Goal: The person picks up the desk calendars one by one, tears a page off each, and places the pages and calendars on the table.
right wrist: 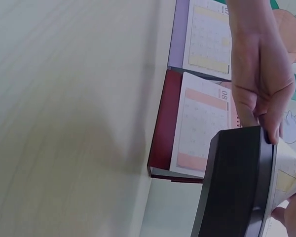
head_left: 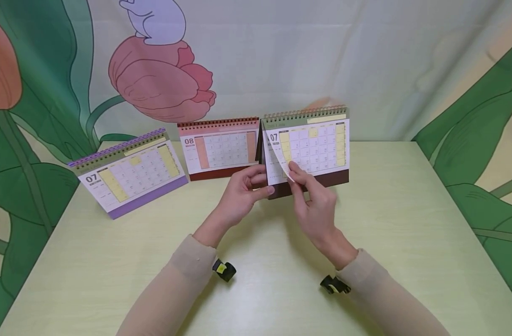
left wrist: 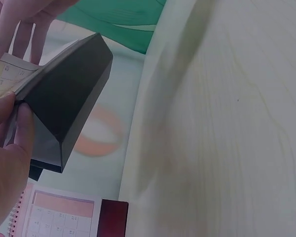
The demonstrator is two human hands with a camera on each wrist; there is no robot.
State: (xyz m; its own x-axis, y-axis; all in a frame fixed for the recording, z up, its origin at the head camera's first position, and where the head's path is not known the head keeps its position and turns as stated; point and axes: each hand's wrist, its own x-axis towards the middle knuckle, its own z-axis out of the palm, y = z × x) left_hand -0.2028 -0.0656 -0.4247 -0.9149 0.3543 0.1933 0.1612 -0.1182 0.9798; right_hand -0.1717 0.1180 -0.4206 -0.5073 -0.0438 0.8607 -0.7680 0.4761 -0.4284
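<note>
A desk calendar (head_left: 323, 154) with a dark base and green-topped page "07" is raised off the table at the centre right. My left hand (head_left: 241, 191) grips its lower left corner, thumb on the front and fingers behind. With thumb and fingertips my right hand (head_left: 316, 205) pinches the lower edge of a page (head_left: 281, 161), which curls away from the sheets under it. In the left wrist view the dark base (left wrist: 69, 94) shows from below, tilted. From the right wrist the left hand (right wrist: 264, 84) appears at the end of the base.
Left of the held calendar stands a red-based calendar (head_left: 222, 151) open at "08", close to it. Farther left is a purple-based calendar (head_left: 134, 172) showing "07", set at an angle. A pale wood-grain table (head_left: 407, 224) lies beneath, with a printed curtain (head_left: 281, 56) behind.
</note>
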